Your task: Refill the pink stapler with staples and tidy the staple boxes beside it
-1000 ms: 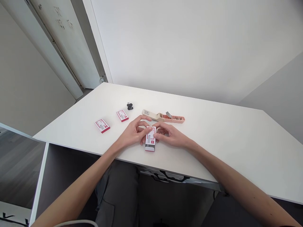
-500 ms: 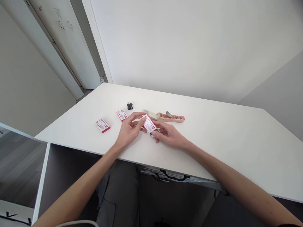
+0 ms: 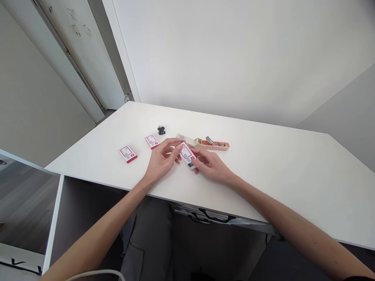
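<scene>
A small red-and-white staple box is held between both hands just above the white table. My left hand pinches its left end with fingers curled. On the box's lower right end my right hand grips, where a grey inner tray shows. Behind the hands lies an opened beige and pink stapler.
Two more red-and-white staple boxes lie left of the hands. A black binder clip sits behind them. A wall rises beyond the table's far edge, and my legs show under the near edge.
The box was lifted off the table and turned from lengthwise to slanting between both hands. The hands moved slightly away from me, toward the stapler.
</scene>
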`<action>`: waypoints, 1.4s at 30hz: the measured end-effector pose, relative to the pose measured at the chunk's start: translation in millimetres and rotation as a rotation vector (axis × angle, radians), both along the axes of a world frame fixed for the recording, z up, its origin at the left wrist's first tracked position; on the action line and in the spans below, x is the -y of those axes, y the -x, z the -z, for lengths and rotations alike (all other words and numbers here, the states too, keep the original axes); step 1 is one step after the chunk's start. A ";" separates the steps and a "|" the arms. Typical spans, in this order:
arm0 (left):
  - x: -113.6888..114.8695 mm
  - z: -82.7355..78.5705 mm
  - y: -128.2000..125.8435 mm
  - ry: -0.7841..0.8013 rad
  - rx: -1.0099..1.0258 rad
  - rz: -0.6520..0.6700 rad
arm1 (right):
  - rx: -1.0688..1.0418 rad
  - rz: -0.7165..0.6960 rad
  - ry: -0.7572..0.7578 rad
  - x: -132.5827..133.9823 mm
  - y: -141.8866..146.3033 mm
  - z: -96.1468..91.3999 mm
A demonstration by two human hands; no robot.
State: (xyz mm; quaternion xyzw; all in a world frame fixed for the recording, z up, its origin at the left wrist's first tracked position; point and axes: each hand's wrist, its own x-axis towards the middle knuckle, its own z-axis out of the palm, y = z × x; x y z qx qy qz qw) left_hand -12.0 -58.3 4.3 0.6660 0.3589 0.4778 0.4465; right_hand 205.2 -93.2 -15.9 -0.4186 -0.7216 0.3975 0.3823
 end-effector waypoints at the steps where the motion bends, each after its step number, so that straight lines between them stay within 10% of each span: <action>1: -0.2 0.6 -0.2 0.001 0.004 -0.002 | 0.003 -0.004 0.000 0.0 -0.4 -0.2; 27: -6.0 7.1 5.8 0.030 -0.075 0.257 | 0.128 0.038 -0.244 -4.0 -2.3 10.4; 42: -0.9 -0.5 0.6 0.130 -0.117 0.016 | 0.072 0.215 -0.220 -10.2 -4.9 13.1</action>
